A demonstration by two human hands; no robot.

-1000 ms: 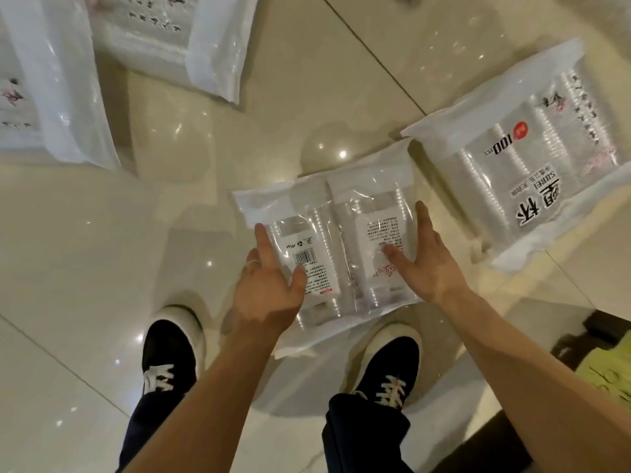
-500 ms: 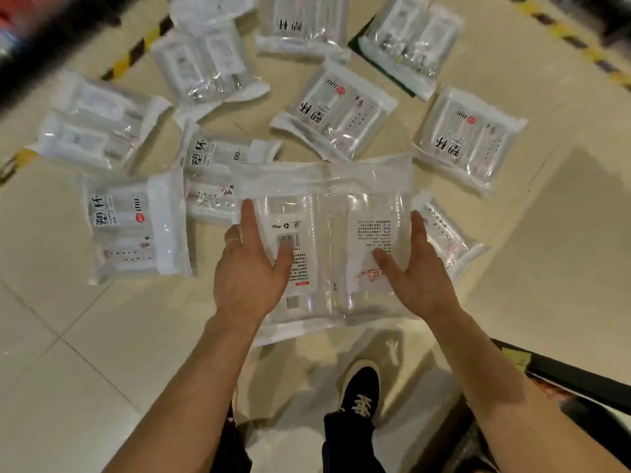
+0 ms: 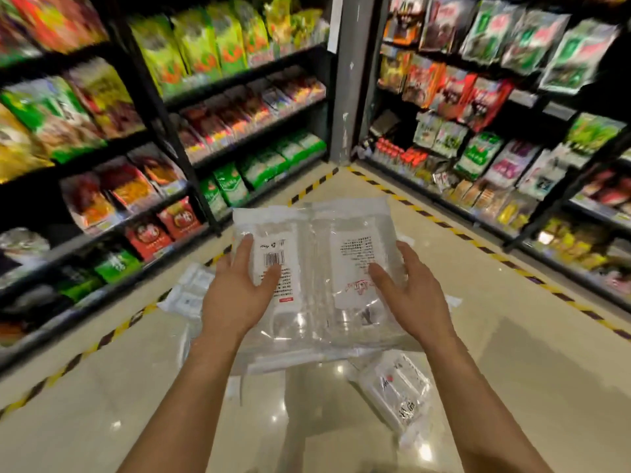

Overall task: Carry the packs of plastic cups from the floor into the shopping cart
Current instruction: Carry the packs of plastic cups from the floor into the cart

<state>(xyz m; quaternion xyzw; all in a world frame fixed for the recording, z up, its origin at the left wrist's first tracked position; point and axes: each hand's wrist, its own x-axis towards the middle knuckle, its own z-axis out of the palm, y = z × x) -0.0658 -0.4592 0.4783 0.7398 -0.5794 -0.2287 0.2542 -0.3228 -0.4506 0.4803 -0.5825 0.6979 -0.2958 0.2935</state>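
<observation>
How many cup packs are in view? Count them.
3: held pack between left hand and right hand; floor pack left; floor pack lower right. Others may hide behind it.

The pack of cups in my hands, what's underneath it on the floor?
Below the held pack, another pack lies on the tiled floor at lower right, and more packs show at its left edge. Whatever lies directly beneath is covered.

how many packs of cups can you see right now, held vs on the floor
Held pack of cups, between left hand and right hand: 1
Packs on the floor, at least partly visible: 2, one at right, one at left
Total: 3
</observation>
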